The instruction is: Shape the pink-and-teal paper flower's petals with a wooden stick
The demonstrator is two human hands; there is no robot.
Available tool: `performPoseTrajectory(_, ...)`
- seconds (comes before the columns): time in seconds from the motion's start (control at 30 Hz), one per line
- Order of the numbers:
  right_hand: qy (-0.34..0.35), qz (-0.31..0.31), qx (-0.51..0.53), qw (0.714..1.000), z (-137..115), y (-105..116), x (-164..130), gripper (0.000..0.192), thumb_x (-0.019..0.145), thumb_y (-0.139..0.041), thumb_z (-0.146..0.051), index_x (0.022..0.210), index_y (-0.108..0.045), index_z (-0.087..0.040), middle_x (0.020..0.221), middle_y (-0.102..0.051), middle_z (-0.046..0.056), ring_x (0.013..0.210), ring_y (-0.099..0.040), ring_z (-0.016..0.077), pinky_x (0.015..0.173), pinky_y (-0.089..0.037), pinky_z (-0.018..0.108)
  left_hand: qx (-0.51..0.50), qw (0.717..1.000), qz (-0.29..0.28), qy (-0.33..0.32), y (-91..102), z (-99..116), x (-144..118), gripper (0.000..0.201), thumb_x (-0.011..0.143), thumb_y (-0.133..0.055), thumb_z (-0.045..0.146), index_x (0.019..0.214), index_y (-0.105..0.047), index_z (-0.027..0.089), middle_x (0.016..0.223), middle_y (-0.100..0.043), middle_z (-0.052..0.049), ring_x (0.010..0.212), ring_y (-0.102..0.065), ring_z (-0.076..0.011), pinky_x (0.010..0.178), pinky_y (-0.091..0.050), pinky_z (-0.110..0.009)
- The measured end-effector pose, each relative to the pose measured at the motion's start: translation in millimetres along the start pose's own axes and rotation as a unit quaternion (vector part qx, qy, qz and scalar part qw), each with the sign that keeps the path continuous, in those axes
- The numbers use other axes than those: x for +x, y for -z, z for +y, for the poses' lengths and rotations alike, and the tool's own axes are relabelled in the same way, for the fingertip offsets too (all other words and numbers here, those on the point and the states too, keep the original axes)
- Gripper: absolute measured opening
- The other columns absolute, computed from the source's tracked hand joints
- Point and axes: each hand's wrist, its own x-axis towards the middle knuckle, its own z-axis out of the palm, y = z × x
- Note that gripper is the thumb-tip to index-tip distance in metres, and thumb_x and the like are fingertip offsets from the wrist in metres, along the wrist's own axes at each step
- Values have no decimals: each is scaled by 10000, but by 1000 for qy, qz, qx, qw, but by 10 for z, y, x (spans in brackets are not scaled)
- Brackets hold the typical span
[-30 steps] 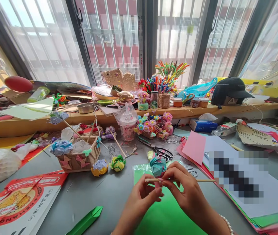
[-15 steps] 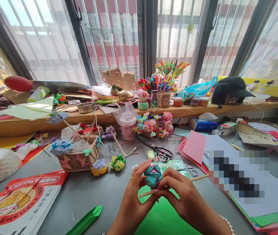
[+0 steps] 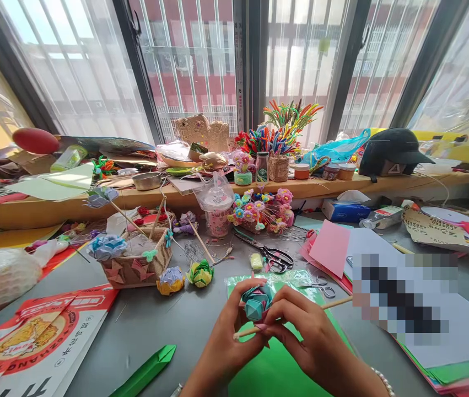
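Between my two hands is a teal folded-paper flower (image 3: 255, 304) with pink inside its layers. My left hand (image 3: 231, 331) curls around its left side, fingertips at the top. Pinched under the flower by my right hand (image 3: 306, 326) is a thin wooden stick (image 3: 337, 302), slanting out to the right past the knuckles. Its blunt left end lies by my left thumb. Whether the stick is fixed to the flower is hidden by the fingers. Below the hands lies bright green paper (image 3: 275, 364) in a clear sleeve.
Scissors (image 3: 278, 259) and a smaller pair (image 3: 325, 288) lie beyond my hands. Left are a yellow-green paper flower (image 3: 199, 273), a lilac-yellow one (image 3: 170, 280), and a cardboard box (image 3: 135, 274). A folded green strip (image 3: 145, 370) lies front left; stacked paper (image 3: 445, 342) sits right.
The teal flower has turned slightly between the fingers. Both hands keep nearly the same place and grip; the whole view has shifted a little.
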Motion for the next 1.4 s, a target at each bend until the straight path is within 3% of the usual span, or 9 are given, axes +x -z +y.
performPoseTrajectory(0.3,22,34,2,999,3,-31,-12,89,857,-512,-147,800,-579,-153,747,-550,50,664,-544,151,579,-455,244,25,998,12,-54,-14,36,19,379,778,-570,195,1113,-443,319,1141,-473,-11,786,-520,-122,738,-456,-239)
performPoseTrajectory(0.6,34,50,-3,998,4,-52,-8,94,858,-505,-128,793,-569,-151,744,-547,48,674,-545,150,585,-455,239,61,996,-1,-61,7,92,-4,369,804,-542,185,1114,-425,348,1195,-449,-4,857,-561,-133,785,-460,-238)
performPoseTrajectory(1.4,18,56,-16,998,-17,-35,-7,91,847,-490,-117,806,-550,-172,752,-549,37,683,-544,149,578,-459,236,88,995,8,-55,-2,113,-5,324,816,-547,269,1121,-444,304,1132,-515,-24,800,-551,-139,736,-446,-229)
